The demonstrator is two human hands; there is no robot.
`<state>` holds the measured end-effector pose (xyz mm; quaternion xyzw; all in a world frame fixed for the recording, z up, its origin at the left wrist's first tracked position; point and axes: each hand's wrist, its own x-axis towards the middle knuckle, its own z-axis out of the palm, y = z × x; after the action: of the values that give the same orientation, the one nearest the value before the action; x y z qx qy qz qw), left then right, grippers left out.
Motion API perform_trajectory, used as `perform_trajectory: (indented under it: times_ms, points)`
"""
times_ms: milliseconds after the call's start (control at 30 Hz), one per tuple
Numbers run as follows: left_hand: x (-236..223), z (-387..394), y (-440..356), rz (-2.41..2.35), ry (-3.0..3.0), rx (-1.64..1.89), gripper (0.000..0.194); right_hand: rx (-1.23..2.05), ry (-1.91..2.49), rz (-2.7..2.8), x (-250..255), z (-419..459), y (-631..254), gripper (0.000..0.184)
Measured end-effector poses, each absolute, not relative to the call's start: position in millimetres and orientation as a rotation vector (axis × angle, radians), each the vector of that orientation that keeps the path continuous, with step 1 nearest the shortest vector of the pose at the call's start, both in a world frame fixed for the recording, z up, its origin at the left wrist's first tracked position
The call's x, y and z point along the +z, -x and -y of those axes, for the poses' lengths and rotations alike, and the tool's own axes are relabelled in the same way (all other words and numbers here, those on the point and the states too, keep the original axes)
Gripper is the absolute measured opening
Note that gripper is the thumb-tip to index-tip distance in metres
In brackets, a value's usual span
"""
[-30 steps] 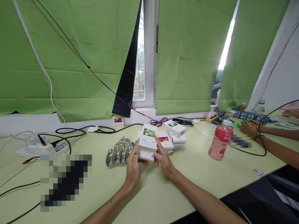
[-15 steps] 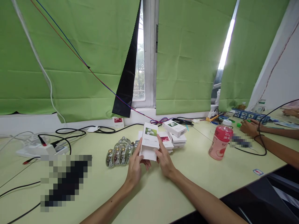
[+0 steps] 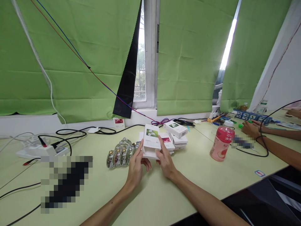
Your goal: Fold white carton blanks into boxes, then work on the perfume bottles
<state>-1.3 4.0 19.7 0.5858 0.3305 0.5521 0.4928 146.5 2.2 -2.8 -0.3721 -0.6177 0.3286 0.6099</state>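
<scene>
A small white cardboard box (image 3: 152,142) with a white-flower picture is held up between my two hands, its end flap (image 3: 150,153) facing me. My left hand (image 3: 136,161) grips its left side. On the right side, my right hand (image 3: 165,159) presses with thumb and fingers. Behind the box lie more white boxes (image 3: 180,141), stacked, one with a pink picture (image 3: 166,139) and one with white flowers (image 3: 176,128) on top. Left of my left hand sit several round metallic items in clear wrapping (image 3: 119,153); their kind I cannot make out.
A pink drink bottle (image 3: 222,142) stands to the right. Power strips (image 3: 44,150) and black cables lie at left. A pink-pictured card or box (image 3: 119,123) leans at the wall. Another person's hands (image 3: 251,130) are at far right. Dark blurred items lie left.
The box's end flap has folded inward and up, so less of it hangs toward me. Both hands stay at the box's sides, with the fingers shifted slightly.
</scene>
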Motion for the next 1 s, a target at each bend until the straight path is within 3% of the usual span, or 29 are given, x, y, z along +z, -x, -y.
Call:
perform_trajectory:
  times_ms: [1000]
  points:
    - [19.3,-8.9,-2.1,-0.838,-1.248,1.457,0.076,0.709,0.867,1.47,-6.5,-4.3,-148.5,0.064]
